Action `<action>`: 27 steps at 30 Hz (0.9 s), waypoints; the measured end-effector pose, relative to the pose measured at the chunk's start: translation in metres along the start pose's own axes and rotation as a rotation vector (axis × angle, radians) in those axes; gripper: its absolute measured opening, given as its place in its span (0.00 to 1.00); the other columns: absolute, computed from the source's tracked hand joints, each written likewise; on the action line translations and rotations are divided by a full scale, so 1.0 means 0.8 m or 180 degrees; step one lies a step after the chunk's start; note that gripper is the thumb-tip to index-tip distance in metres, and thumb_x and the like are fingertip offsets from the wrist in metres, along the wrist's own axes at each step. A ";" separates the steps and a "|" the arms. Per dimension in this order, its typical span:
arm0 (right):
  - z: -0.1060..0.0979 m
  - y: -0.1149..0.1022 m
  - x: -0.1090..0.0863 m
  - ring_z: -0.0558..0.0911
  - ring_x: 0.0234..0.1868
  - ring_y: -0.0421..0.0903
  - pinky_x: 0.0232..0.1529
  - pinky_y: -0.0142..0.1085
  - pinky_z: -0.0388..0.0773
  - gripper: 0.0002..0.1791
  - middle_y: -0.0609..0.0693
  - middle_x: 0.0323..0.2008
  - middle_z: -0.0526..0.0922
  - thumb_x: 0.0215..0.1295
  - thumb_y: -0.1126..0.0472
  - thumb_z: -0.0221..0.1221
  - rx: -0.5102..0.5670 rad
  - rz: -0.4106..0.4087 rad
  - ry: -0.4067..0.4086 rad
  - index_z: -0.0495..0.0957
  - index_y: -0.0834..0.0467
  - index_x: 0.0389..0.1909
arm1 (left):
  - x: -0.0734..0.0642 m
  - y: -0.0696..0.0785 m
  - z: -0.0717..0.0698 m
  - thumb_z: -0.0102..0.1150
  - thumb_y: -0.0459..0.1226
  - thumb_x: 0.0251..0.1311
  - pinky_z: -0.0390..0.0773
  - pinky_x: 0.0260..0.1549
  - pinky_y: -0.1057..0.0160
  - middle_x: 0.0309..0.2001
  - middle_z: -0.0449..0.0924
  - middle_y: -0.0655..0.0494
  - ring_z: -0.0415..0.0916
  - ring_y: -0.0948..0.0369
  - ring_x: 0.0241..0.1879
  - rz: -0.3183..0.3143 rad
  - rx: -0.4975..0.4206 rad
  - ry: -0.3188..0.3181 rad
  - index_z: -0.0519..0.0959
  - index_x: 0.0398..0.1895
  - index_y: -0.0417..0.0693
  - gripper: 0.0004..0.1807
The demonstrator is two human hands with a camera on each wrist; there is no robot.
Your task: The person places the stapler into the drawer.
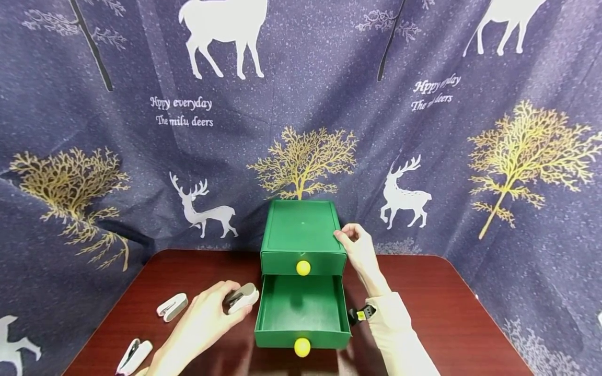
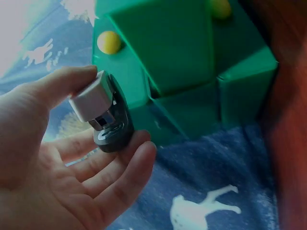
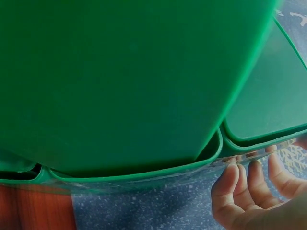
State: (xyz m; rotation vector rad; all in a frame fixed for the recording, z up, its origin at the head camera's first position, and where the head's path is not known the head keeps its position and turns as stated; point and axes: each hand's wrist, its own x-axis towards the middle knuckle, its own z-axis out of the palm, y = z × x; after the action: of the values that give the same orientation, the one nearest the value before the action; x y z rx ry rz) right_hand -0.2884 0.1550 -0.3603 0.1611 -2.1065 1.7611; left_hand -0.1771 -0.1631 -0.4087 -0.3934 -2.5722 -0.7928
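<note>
My left hand [image 1: 211,308] holds a small white and dark grey stapler [image 1: 242,297] just left of the pulled-out lower drawer [image 1: 301,305]. In the left wrist view, the thumb presses the light side of the stapler [image 2: 103,112] while the fingers support its dark side. The green drawer cabinet [image 1: 303,224] has round yellow knobs; its upper drawer [image 1: 279,263] is closed. With the thumb at the top edge and bent fingertips against the side wall, my right hand [image 1: 359,248] holds the cabinet's right side. In the right wrist view, the thumb is mostly out of frame.
Two more white staplers lie on the brown table, one [image 1: 172,307] beyond the left forearm and one [image 1: 135,356] nearer the front. A black device with a yellow label [image 1: 362,313] is by the right cuff. Behind the table hangs a deer-patterned cloth [image 1: 301,104].
</note>
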 end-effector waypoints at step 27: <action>0.000 0.004 0.002 0.71 0.32 0.47 0.32 0.27 0.67 0.09 0.53 0.29 0.73 0.62 0.69 0.63 0.0071 -0.0010 -0.0025 0.73 0.69 0.37 | 0.056 0.070 0.037 0.67 0.53 0.53 0.70 0.23 0.68 0.29 0.70 0.72 0.67 0.69 0.24 0.0848 0.0144 -0.0673 0.76 0.33 0.62 0.12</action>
State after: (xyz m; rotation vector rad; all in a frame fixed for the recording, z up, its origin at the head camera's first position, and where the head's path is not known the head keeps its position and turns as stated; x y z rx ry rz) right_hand -0.2907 0.1559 -0.3626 0.1775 -2.0917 1.7854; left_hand -0.2038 -0.0945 -0.3836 -0.8252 -2.6457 -0.6245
